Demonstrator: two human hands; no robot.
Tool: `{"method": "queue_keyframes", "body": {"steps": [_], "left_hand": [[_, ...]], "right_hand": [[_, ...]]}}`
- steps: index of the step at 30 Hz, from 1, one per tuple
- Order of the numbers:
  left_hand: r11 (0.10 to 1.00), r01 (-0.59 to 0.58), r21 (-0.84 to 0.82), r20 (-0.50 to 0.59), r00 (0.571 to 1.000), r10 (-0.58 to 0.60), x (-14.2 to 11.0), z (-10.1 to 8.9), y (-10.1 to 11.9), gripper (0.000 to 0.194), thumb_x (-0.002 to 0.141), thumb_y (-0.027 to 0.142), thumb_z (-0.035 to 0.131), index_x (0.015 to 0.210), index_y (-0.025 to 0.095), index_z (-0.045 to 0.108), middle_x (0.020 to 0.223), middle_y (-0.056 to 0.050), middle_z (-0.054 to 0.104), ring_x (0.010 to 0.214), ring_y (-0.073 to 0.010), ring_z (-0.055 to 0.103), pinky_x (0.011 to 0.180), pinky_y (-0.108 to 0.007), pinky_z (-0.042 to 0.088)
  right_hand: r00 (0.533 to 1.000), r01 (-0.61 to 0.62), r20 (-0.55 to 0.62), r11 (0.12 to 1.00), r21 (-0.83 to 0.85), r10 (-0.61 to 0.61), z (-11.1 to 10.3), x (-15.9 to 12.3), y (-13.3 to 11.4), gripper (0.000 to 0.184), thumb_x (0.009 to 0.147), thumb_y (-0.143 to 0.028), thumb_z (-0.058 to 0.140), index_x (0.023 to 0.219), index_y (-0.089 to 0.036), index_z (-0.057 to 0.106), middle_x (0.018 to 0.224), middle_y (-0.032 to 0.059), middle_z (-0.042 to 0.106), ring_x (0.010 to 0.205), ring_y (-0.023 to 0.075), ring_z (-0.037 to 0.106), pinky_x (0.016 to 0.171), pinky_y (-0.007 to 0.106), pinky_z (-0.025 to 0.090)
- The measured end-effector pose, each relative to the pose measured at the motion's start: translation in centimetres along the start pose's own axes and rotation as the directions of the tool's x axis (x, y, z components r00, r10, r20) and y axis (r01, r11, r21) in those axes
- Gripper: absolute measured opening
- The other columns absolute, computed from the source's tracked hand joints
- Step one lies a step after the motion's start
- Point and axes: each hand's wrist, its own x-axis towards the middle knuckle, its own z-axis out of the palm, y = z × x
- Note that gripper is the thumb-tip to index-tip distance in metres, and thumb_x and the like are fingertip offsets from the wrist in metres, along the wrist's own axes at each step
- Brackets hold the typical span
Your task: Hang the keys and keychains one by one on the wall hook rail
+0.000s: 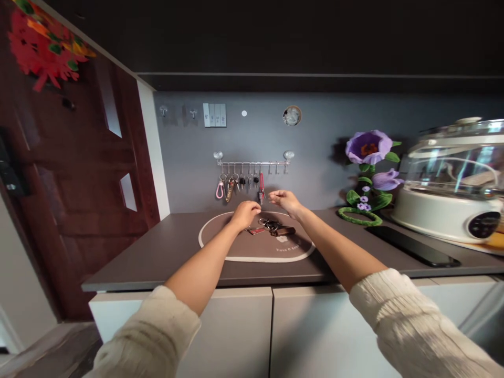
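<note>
My left hand hovers over the brown oval mat, its fingers curled together; whatever they hold, if anything, is hidden. Just to the right, my right hand is raised in front of the wall with thumb and fingers pinched. What lies in that pinch is too small to make out. Near its fingertips a red key strap with keys hangs from the hook rail. Beneath my hands, a bunch of keys, a dark brown key fob and a red tag lie on the mat.
Several key rings hang along the rail, among them a pink carabiner and a brown fob. At the right stand a purple flower ornament, a black phone and a white appliance. A dark cabinet overhangs the counter.
</note>
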Motion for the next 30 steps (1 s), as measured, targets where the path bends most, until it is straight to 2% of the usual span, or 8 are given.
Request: {"method": "queue_keyframes", "body": {"steps": [4, 9, 13, 17, 20, 25, 30], "left_hand": [[0.990, -0.137, 0.010, 0.104, 0.985, 0.136, -0.2, 0.0, 0.6, 0.019, 0.076, 0.015, 0.053, 0.088, 0.017, 0.067, 0.088, -0.005, 0.066, 0.084, -0.0161, 0.056, 0.080, -0.028, 0.040], [0.957, -0.276, 0.087, 0.267, 0.932, 0.245, -0.8, 0.1, 1.1, 0.023, 0.075, 0.010, 0.053, 0.091, 0.020, 0.066, 0.090, -0.003, 0.063, 0.090, -0.0165, 0.052, 0.083, -0.028, 0.038], [0.931, -0.344, 0.122, 0.337, 0.897, 0.287, -1.1, 0.5, 0.9, 0.020, 0.076, 0.014, 0.054, 0.092, 0.022, 0.065, 0.092, -0.003, 0.061, 0.092, -0.0167, 0.049, 0.083, -0.028, 0.037], [0.912, -0.385, 0.142, 0.328, 0.888, 0.323, -1.0, 1.1, 0.6, 0.015, 0.078, 0.020, 0.055, 0.088, 0.022, 0.065, 0.091, -0.003, 0.060, 0.091, -0.0164, 0.049, 0.082, -0.027, 0.037], [0.906, -0.389, 0.166, 0.309, 0.893, 0.327, -0.8, 1.2, 0.6, 0.013, 0.078, 0.021, 0.055, 0.085, 0.021, 0.066, 0.089, -0.004, 0.061, 0.088, -0.0163, 0.050, 0.081, -0.027, 0.038], [0.920, -0.356, 0.163, 0.284, 0.910, 0.301, -0.7, 1.0, 1.1, 0.017, 0.080, 0.023, 0.051, 0.085, 0.019, 0.067, 0.087, -0.005, 0.064, 0.085, -0.0166, 0.053, 0.079, -0.028, 0.039], [0.970, -0.231, 0.072, 0.201, 0.956, 0.213, -0.5, 0.8, 1.2, 0.018, 0.078, 0.020, 0.051, 0.084, 0.018, 0.067, 0.086, -0.004, 0.067, 0.081, -0.0158, 0.056, 0.076, -0.025, 0.040]], "right_hand": [[1.000, 0.013, 0.017, 1.000, -0.013, -0.012, -0.9, -1.9, 1.1, 0.007, 0.066, -0.018, 0.064, 0.072, -0.016, 0.061, 0.073, 0.0025, 0.063, 0.065, 0.0093, 0.055, 0.065, 0.022, 0.043], [0.999, 0.023, -0.023, 0.998, -0.059, -0.024, -2.1, -3.1, 2.8, 0.013, 0.066, -0.025, 0.063, 0.073, -0.015, 0.060, 0.066, 0.0011, 0.061, 0.058, 0.0086, 0.051, 0.061, 0.023, 0.041], [0.997, 0.061, -0.035, 0.973, -0.224, -0.070, -2.4, -3.2, 3.4, 0.012, 0.067, -0.025, 0.059, 0.072, -0.014, 0.061, 0.064, 0.0005, 0.060, 0.057, 0.0084, 0.049, 0.060, 0.022, 0.040], [0.994, 0.097, -0.005, 0.896, -0.433, -0.110, -2.2, -3.1, 3.5, 0.013, 0.069, -0.025, 0.055, 0.070, -0.014, 0.061, 0.062, 0.0003, 0.060, 0.055, 0.0089, 0.049, 0.058, 0.021, 0.038], [0.992, 0.111, 0.007, 0.850, -0.514, -0.125, -2.0, -3.0, 3.5, 0.014, 0.070, -0.025, 0.053, 0.070, -0.014, 0.062, 0.064, 0.0009, 0.061, 0.056, 0.0089, 0.049, 0.057, 0.021, 0.038], [0.990, 0.120, 0.002, 0.837, -0.535, -0.141, -2.0, -2.8, 3.6, 0.012, 0.070, -0.023, 0.053, 0.070, -0.015, 0.063, 0.066, 0.0012, 0.062, 0.058, 0.0092, 0.050, 0.058, 0.021, 0.038], [0.990, 0.130, 0.020, 0.864, -0.486, -0.138, -1.8, -2.7, 3.7, 0.010, 0.068, -0.022, 0.055, 0.067, -0.016, 0.063, 0.062, 0.0003, 0.061, 0.055, 0.0093, 0.049, 0.058, 0.022, 0.038]]}}
